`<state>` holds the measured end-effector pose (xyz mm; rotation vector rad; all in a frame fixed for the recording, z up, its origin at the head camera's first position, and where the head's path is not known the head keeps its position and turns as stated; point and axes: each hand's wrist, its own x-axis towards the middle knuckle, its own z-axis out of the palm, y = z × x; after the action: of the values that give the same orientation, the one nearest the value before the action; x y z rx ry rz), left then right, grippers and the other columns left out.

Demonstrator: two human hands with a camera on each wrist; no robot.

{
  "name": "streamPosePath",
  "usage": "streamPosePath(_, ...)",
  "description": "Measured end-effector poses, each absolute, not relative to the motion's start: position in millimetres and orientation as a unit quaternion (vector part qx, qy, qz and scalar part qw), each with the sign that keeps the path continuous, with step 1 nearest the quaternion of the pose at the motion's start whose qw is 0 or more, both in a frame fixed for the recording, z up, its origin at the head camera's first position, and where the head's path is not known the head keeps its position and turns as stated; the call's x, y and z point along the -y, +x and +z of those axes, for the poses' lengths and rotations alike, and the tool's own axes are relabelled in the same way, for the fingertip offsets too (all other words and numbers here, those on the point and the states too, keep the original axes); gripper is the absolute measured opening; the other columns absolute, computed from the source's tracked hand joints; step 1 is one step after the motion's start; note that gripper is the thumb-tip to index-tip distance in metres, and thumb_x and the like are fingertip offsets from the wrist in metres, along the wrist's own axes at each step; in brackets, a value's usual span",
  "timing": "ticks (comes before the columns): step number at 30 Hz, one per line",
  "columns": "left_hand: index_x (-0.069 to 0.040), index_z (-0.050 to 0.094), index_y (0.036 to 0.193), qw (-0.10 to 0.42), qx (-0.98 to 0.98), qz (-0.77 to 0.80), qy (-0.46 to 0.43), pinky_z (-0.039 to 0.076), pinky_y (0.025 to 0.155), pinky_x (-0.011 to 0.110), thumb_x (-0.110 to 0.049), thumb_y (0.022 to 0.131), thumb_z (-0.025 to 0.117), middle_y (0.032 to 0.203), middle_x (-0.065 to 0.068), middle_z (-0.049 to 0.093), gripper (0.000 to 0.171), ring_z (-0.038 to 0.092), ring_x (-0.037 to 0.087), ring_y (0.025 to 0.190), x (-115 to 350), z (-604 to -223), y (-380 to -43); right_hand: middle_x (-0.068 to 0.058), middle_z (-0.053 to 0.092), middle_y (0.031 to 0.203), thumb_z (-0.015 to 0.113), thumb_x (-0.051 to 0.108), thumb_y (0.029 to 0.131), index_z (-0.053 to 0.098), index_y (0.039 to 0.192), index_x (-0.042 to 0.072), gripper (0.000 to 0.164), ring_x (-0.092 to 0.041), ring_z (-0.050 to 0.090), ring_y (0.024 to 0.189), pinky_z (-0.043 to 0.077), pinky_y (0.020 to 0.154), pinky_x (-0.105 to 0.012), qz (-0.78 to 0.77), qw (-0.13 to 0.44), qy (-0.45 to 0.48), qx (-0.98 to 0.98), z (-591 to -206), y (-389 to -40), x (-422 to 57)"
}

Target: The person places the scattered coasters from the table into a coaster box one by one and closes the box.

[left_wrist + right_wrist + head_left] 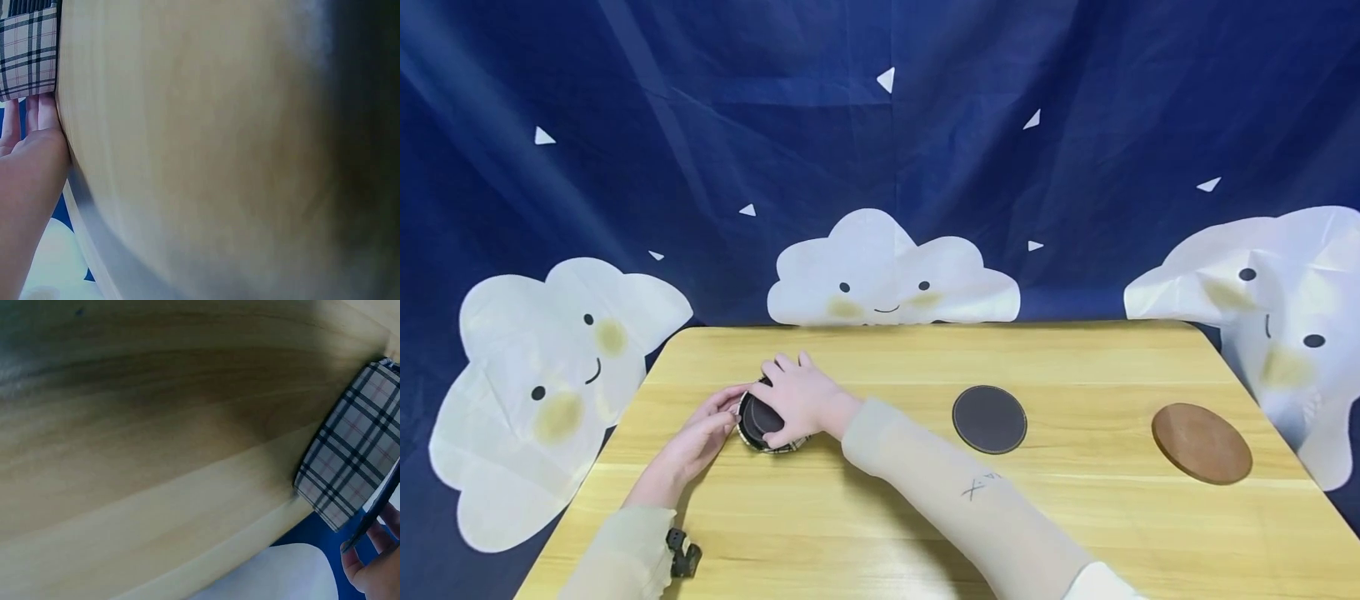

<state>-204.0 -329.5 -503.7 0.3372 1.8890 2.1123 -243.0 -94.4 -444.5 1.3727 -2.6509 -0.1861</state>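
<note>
A round plaid coaster holder (353, 447) with a dark inside stands on the left part of the table. My right hand (801, 396) reaches over it, fingers spread, and grips a thin dark round coaster (767, 417) by its edge. In the right wrist view this coaster (374, 509) is tilted at the holder's top opening. At the holder's left side, my left hand (700, 429) rests its extended fingers against the wall. The left wrist view has those fingers (47, 112) partly hidden behind the plaid side (28, 53).
A black round coaster (989, 419) lies flat right of the middle of the wooden table (880, 358). Farther right lies a brown round coaster (1202, 443). Behind the table's back edge hangs a dark blue curtain (820, 150) with white clouds.
</note>
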Motion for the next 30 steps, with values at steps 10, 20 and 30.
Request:
streamPosePath(10,-0.021,0.056,0.137,0.143,-0.655,0.733,0.115,0.046,0.105,0.011,0.011,0.097,0.041,0.133,-0.019,0.067,0.054,0.062,-0.003,0.121,330,-504,-206,0.000,0.052,0.140,0.063,0.080,0.082,0.051,0.149,0.031,0.084,-0.017,0.047,0.127,0.041,0.098,-0.037,-0.051,0.059,0.433,0.898,-448,-243,97)
streamPosePath(20,-0.026,0.058,0.133,0.147,-0.658,0.732,0.105,0.047,0.104,0.011,0.011,0.096,0.040,0.131,-0.019,0.067,0.055,0.062,-0.003,0.120,329,-502,-205,0.000,0.053,0.136,0.058,0.079,0.087,0.054,0.144,0.030,0.075,-0.017,0.048,0.124,0.043,0.099,-0.034,-0.042,0.079,0.433,0.897,-454,-240,102)
streamPosePath(30,-0.023,0.055,0.134,0.147,-0.660,0.730,0.100,0.047,0.104,0.011,0.011,0.096,0.041,0.130,-0.019,0.067,0.053,0.062,-0.003,0.120,329,-501,-204,0.000,0.051,0.136,0.051,0.080,0.093,0.053,0.146,0.028,0.075,-0.016,0.047,0.126,0.045,0.104,-0.033,-0.036,0.092,0.440,0.893,-462,-240,104)
